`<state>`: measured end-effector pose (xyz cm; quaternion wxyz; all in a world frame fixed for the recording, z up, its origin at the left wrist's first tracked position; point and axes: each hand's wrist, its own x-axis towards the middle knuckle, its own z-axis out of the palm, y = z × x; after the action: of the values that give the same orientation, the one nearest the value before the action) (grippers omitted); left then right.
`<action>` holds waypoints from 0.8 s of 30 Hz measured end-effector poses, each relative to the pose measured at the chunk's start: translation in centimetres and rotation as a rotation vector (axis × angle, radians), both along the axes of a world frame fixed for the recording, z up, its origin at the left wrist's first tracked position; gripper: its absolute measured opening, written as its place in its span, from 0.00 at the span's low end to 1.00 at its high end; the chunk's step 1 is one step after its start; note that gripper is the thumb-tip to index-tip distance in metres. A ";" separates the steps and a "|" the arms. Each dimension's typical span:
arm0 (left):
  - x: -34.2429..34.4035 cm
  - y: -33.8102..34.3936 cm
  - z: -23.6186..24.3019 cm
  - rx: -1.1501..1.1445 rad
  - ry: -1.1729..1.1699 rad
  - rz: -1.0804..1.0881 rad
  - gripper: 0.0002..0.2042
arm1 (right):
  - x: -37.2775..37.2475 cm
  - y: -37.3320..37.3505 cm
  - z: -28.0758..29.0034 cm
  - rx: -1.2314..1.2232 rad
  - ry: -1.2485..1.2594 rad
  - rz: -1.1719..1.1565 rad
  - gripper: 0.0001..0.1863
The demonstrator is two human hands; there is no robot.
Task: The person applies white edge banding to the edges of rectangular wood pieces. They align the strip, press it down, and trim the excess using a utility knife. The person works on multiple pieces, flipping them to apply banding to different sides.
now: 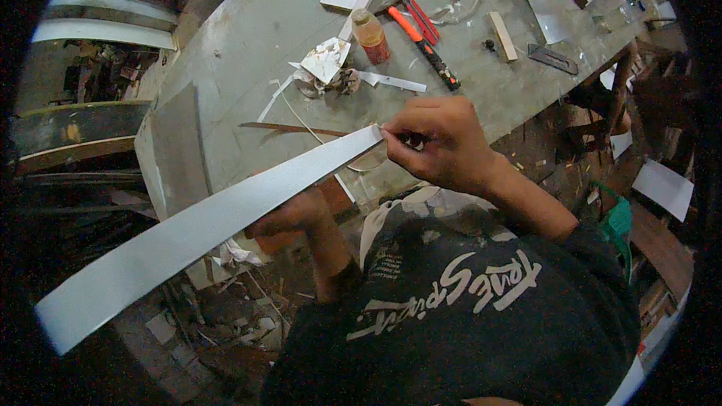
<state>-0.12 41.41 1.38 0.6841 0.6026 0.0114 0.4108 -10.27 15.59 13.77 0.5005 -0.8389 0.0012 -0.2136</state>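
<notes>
A long white board (pixel 218 207) slants across the view, from the lower left up to the middle of the table. Beneath its near edge is my left hand (pixel 289 214), closed on the board, with most of its fingers hidden behind it. My right hand (pixel 436 139) has thumb and forefinger pinched together at the board's narrow upper right end. Whether a thinner piece is between those fingertips is too small to tell. Under the board, a thin brown strip (pixel 282 127) and a thin white cord (pixel 299 118) lie on the table.
On the grey-green table (pixel 248 53) stand a bottle (pixel 370 37) and crumpled, stained paper (pixel 327 64). Nearby lie an orange-handled hammer (pixel 421 41), red-handled pliers (pixel 423 21), a wooden strip (pixel 502 36) and a dark flat tool (pixel 553 59). Scraps litter the floor (pixel 241 323).
</notes>
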 end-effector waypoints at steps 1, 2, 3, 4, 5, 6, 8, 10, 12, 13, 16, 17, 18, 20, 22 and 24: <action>-0.2 0.3 0.4 0.353 -0.076 0.181 0.39 | -0.1 0.0 0.2 -0.029 -0.053 0.008 0.04; -0.3 0.3 1.0 0.445 -0.102 0.225 0.35 | -0.1 0.0 0.3 -0.052 -0.090 0.006 0.04; -0.4 0.3 1.7 0.534 -0.131 0.272 0.31 | -0.2 0.1 0.4 -0.089 -0.142 0.007 0.05; -0.4 0.0 2.5 0.361 -0.107 0.184 0.27 | -0.2 0.2 0.6 -0.121 -0.179 -0.001 0.05; -0.3 -0.2 3.4 0.186 -0.083 0.098 0.24 | -0.3 0.2 0.7 -0.160 -0.230 0.001 0.07; -0.2 -0.6 4.3 0.011 -0.057 0.013 0.21 | -0.3 0.3 0.8 -0.185 -0.257 -0.006 0.07; -0.1 -1.1 5.9 -0.091 -0.023 -0.058 0.18 | -0.4 0.4 1.0 -0.241 -0.334 0.000 0.09; -0.2 -1.5 6.9 0.304 -0.028 0.053 0.16 | -0.5 0.7 1.2 -0.254 -0.387 0.027 0.10; -0.3 -1.6 7.3 0.360 -0.150 -0.105 0.16 | -0.7 1.0 1.4 -0.259 -0.417 0.044 0.11; -0.2 -1.5 7.3 0.082 -0.261 -0.358 0.16 | -0.7 1.1 1.4 -0.260 -0.424 0.049 0.11; 1.4 0.1 7.3 -0.180 -0.370 -0.974 0.17 | -0.7 1.6 1.6 -0.274 -0.425 0.058 0.10; 2.3 1.1 7.5 -0.167 -0.365 -1.158 0.17 | -0.7 1.8 1.6 -0.273 -0.447 0.054 0.10; 3.4 2.3 7.8 -0.154 -0.360 -1.343 0.17 | -0.7 1.9 1.7 -0.285 -0.427 0.048 0.09; 5.4 4.8 8.3 -0.118 -0.319 -1.661 0.17 | -0.7 2.1 1.9 -0.307 -0.427 0.033 0.10; 6.7 7.0 8.9 -0.045 -0.199 -1.860 0.17 | -1.1 2.1 2.2 -0.303 -0.398 0.082 0.08; 7.3 8.3 9.1 -0.011 -0.108 -1.933 0.16 | -1.5 2.2 2.6 -0.299 -0.356 0.116 0.08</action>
<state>7.16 49.69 10.47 0.7290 0.3290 -0.5188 -0.3019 -11.74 17.80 16.38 0.3745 -0.8516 -0.1668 -0.3267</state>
